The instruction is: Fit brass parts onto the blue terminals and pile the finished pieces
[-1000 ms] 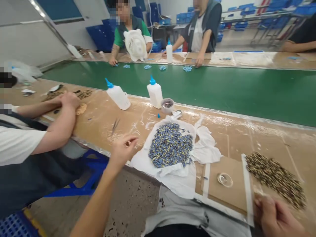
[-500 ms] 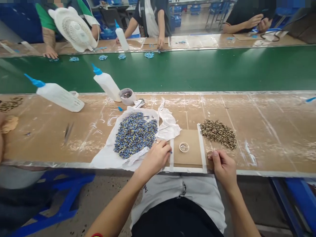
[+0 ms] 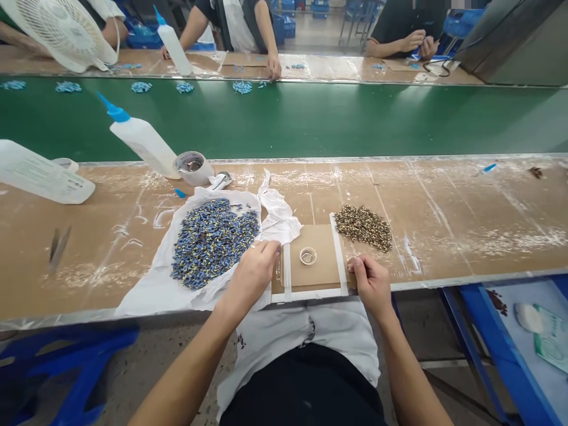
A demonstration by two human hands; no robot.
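Observation:
My left hand (image 3: 255, 269) is closed in a pinch at the right edge of the pile of small blue-and-yellow pieces (image 3: 210, 242), which lies on a white cloth (image 3: 148, 287). What its fingertips hold is too small or hidden to tell. My right hand (image 3: 371, 284) is closed too, thumb against curled fingers, at the table edge below a heap of small brown-and-cream pieces (image 3: 364, 228); its contents are hidden. Between the hands lies a taped cardboard square (image 3: 319, 275) bearing a small round clear cup (image 3: 308, 256).
White bottles with blue nozzles (image 3: 146, 145) and a tape roll (image 3: 194, 168) stand at the left. Tweezers (image 3: 57, 248) lie nearer. Beyond runs a green belt (image 3: 355, 118) carrying small blue piles (image 3: 242, 87); people work across it. A blue stool (image 3: 510, 355) is at the right.
The view has swung right, so the table's things appear farther left. My left hand has drawn slightly up and away from the cup, still pinched. My right hand stays closed beside the cardboard.

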